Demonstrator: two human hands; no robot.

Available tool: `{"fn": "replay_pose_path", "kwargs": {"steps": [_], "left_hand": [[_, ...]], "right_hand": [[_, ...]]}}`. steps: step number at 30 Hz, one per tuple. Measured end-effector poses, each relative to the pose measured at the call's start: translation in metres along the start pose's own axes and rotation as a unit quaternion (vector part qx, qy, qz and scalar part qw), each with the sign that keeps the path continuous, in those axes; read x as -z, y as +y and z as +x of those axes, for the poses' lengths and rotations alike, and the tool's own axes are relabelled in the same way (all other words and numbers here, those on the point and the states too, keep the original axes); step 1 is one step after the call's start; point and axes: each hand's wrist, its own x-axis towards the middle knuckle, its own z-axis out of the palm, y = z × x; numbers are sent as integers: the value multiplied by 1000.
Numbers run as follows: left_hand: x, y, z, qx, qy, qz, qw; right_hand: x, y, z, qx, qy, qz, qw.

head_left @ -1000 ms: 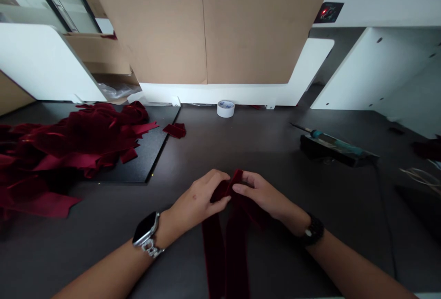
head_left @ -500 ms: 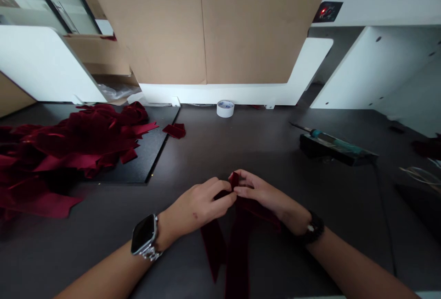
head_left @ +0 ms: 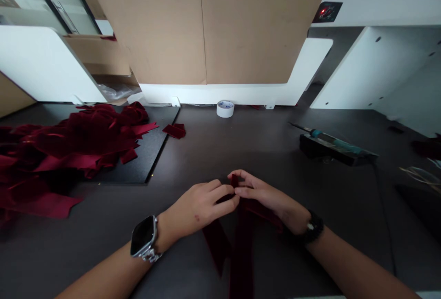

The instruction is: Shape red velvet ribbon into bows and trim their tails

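Near the middle of the dark table, my left hand and my right hand meet fingertip to fingertip around a dark red velvet ribbon. Both hands are closed on it, pinching the gathered middle, and a small fold of it sticks up between the fingers. Two tails hang down toward the front edge, the left one cut to a point. Part of a loop lies below my right palm. My fingers hide most of the gathered spot.
A heap of red velvet ribbons covers a black board at left, with a loose scrap beside it. A tape roll stands at the back. A soldering iron rests on a black stand at right, its cord running forward.
The ribbon's tails have swung slightly to the right. My left fingers have shifted a little right, and the upright fold between the hands now shows less.
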Motion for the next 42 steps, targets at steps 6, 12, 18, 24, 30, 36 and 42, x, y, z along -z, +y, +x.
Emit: {"fn": "replay_pose_path", "kwargs": {"steps": [6,12,18,24,30,36,42], "left_hand": [[1,1,1,-10,-10,14,1000],[-3,3,-1,1,-4,13,1000],[-2,5,-2,22,7,10,1000],[-2,3,-3,36,17,-9,999],[-2,2,-1,56,23,-45,997],[-5,2,-1,153,27,-101,983],[-11,-1,1,296,17,-235,925]], "right_hand": [[0,-2,-2,-16,-8,4,1000],[-1,-3,-2,-22,-21,5,1000],[-4,-4,-3,-9,5,-14,1000],[-6,-7,-3,24,30,-86,996],[-9,-8,-4,38,28,-165,985],[-11,-3,-3,266,151,-361,881],[-19,-8,-12,421,32,-517,744]]}}
